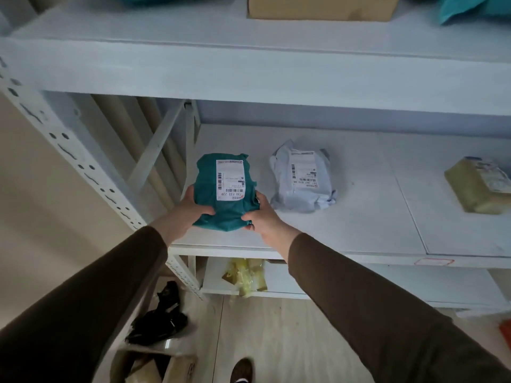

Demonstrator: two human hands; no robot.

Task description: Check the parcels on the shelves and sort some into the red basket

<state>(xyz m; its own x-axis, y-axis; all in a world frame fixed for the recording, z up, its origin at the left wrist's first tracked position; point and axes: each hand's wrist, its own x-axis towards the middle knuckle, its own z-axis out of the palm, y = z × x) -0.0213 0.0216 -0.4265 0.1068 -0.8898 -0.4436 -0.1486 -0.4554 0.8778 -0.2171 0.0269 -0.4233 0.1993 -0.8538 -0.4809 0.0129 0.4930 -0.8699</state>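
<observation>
A teal plastic parcel point(225, 192) with a white shipping label facing up is at the left end of the middle shelf point(359, 233). My left hand point(188, 211) grips its left side, thumb on top. My right hand point(262, 217) grips its right lower corner. A pale grey-blue parcel point(302, 179) with a label lies on the shelf just right of it. Further right, a tan taped parcel point(481, 185) lies near the frame edge. An orange-red corner point(504, 331) shows at the lower right edge; I cannot tell whether it is the basket.
The upper shelf point(193, 51) holds a cardboard box point(320, 8) and teal bags point(467, 6). A yellow parcel point(246, 276) lies on the lower shelf. Black bags point(160, 319) and cardboard boxes point(177, 369) are on the floor at the left. A perforated shelf post point(83, 164) slants across the left.
</observation>
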